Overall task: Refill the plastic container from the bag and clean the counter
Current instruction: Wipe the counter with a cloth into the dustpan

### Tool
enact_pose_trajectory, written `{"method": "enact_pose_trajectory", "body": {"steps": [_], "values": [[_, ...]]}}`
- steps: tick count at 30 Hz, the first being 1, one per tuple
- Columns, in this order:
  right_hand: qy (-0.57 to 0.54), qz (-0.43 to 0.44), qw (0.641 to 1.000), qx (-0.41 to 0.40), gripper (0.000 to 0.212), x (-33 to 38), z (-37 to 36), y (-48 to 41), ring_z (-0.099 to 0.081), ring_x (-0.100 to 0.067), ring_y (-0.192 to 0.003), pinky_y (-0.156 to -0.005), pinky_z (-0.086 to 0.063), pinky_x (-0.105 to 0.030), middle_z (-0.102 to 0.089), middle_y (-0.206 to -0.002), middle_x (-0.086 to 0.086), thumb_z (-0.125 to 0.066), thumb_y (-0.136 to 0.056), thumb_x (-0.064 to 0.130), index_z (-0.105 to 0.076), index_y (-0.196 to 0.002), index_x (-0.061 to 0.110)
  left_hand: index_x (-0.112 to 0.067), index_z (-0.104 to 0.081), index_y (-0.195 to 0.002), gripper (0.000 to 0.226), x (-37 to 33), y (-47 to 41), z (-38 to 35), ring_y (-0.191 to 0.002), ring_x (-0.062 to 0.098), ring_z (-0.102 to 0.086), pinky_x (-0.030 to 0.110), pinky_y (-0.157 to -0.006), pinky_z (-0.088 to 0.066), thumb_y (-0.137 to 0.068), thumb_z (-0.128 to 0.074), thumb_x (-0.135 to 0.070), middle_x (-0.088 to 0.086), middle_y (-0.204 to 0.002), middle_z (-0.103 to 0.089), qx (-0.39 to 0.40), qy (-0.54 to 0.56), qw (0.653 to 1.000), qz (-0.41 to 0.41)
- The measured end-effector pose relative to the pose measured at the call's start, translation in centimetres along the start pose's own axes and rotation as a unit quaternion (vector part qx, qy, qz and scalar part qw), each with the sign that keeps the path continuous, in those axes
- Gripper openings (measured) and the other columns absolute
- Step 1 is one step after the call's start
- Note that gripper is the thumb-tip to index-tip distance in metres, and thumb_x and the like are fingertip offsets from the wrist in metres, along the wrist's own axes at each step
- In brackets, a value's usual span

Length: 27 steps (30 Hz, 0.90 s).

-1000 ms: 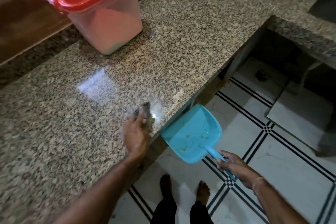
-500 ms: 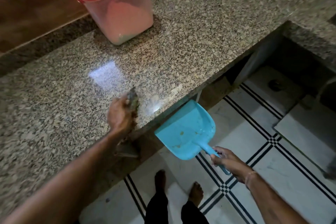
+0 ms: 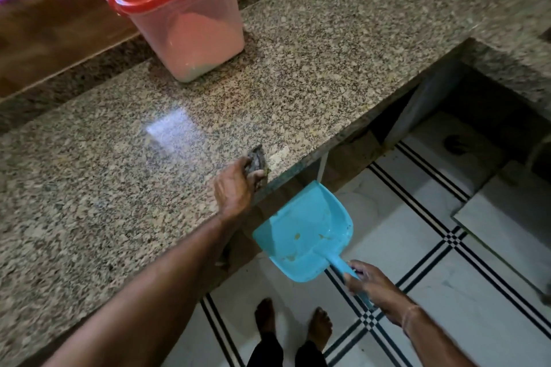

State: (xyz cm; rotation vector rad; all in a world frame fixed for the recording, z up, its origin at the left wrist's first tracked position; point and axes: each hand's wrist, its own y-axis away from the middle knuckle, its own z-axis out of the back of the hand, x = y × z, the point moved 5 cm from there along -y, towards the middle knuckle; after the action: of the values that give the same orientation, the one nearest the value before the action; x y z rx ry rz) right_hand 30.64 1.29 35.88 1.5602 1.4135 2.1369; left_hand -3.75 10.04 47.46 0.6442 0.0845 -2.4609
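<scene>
At the desk edge, mid-frame, the left hand clenches a dark cloth in its fingers. The blue dustpan, handle gripped by the right hand, waits just below, toward lower right. The lidded plastic container stands upper left.

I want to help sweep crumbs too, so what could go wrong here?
1. The left hand holds the dark pad at the counter edge, but the blue dustpan hangs lower and off to the side. Crumbs might miss it and land on the floor near the bare feet.
2. The right hand grips only the dustpan's handle. If it tips, the yellow bits inside could spill out.
</scene>
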Motion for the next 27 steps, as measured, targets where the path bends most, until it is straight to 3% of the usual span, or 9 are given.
{"method": "enact_pose_trajectory", "body": {"steps": [2,6,8,11,14,16,18,22,27], "values": [[-0.010,-0.002,1.000,-0.002,0.015,-0.5,-0.2,0.1,-0.057,-0.013,-0.087,-0.072,-0.048,-0.015,-0.063,-0.095,-0.005,-0.062,-0.101,0.018,-0.066,-0.115,0.017,-0.032,-0.065,-0.133,0.039,-1.5,-1.1,-1.0,-0.098,0.021,-0.072,0.026,-0.076,-0.051,-0.094,-0.070,-0.039,-0.002,-0.115,-0.076,0.001,0.057,0.998,0.000],[-0.025,-0.009,1.000,-0.012,0.019,-0.6,0.2,0.3,-0.062,-0.013,-0.091,-0.087,-0.049,-0.025,-0.068,-0.101,-0.004,-0.065,-0.100,0.024,-0.067,-0.118,0.021,-0.027,-0.065,-0.135,0.039,-1.9,-2.7,-0.8,-0.066,0.008,-0.075,0.027,-0.058,-0.063,-0.097,-0.069,-0.025,-0.011,-0.099,-0.076,0.025,0.263,0.964,0.013],[-0.034,-0.012,0.999,-0.018,0.013,-0.1,0.4,0.2,-0.064,-0.015,-0.096,-0.088,-0.050,-0.025,-0.069,-0.108,-0.008,-0.063,-0.101,0.022,-0.066,-0.114,0.024,-0.026,-0.065,-0.137,0.040,-1.3,-4.0,-0.2,-0.074,0.002,-0.072,0.021,-0.071,-0.062,-0.097,-0.069,-0.027,-0.011,-0.110,-0.073,0.028,0.215,0.976,-0.022],[-0.042,-0.002,0.999,-0.027,0.018,1.1,0.5,-0.3,-0.064,-0.017,-0.096,-0.090,-0.051,-0.027,-0.068,-0.111,-0.009,-0.062,-0.101,0.017,-0.064,-0.119,0.019,-0.022,-0.063,-0.140,0.043,-1.5,-5.4,-0.6,-0.113,0.014,-0.066,0.034,-0.102,-0.052,-0.098,-0.066,-0.033,0.002,-0.135,-0.067,0.090,0.145,0.982,-0.086],[-0.018,0.012,0.999,-0.040,0.029,2.6,0.4,-1.4,-0.063,-0.008,-0.084,-0.082,-0.054,-0.022,-0.067,-0.104,-0.003,-0.061,-0.102,0.018,-0.062,-0.130,0.011,-0.016,-0.061,-0.141,0.043,-2.9,-5.7,-1.4,-0.108,0.013,-0.063,0.031,-0.094,-0.049,-0.102,-0.061,-0.033,0.000,-0.134,-0.066,0.155,0.135,0.969,-0.140],[-0.014,0.011,0.999,-0.046,0.029,3.7,0.3,-2.1,-0.060,-0.006,-0.079,-0.073,-0.053,-0.017,-0.064,-0.097,0.003,-0.059,-0.103,0.015,-0.062,-0.130,0.007,-0.015,-0.064,-0.139,0.045,-3.5,-6.3,-1.7,-0.079,0.014,-0.064,0.026,-0.073,-0.050,-0.102,-0.056,-0.040,0.000,-0.104,-0.073,0.148,0.105,0.967,-0.177],[-0.016,0.013,0.998,-0.054,0.029,4.8,0.3,-2.7,-0.058,-0.004,-0.074,-0.067,-0.052,-0.013,-0.062,-0.093,0.004,-0.058,-0.103,0.014,-0.062,-0.130,0.006,-0.012,-0.069,-0.129,0.052,-3.9,-6.9,-2.1,-0.065,0.012,-0.052,0.029,-0.060,-0.047,-0.101,-0.048,-0.051,0.000,-0.081,-0.060,0.139,0.060,0.964,-0.216],[-0.014,0.018,0.997,-0.071,0.037,6.6,0.3,-3.5,-0.059,-0.004,-0.072,-0.066,-0.052,-0.014,-0.063,-0.096,0.002,-0.060,-0.102,0.015,-0.058,-0.138,0.006,-0.014,-0.069,-0.127,0.054,-4.9,-7.0,-3.2,-0.102,0.020,-0.052,0.034,-0.081,-0.044,-0.105,-0.038,-0.052,0.007,-0.112,-0.057,0.112,-0.024,0.961,-0.250],[-0.001,0.023,0.998,-0.062,0.031,7.5,0.1,-3.1,-0.058,-0.003,-0.070,-0.065,-0.052,-0.013,-0.062,-0.090,0.004,-0.060,-0.102,0.017,-0.062,-0.131,0.007,-0.016,-0.069,-0.122,0.042,-6.8,-5.0,-4.5,-0.101,0.023,-0.057,0.047,-0.087,-0.055,-0.108,-0.042,-0.045,0.008,-0.112,-0.064,0.091,-0.041,0.957,-0.272]]}}
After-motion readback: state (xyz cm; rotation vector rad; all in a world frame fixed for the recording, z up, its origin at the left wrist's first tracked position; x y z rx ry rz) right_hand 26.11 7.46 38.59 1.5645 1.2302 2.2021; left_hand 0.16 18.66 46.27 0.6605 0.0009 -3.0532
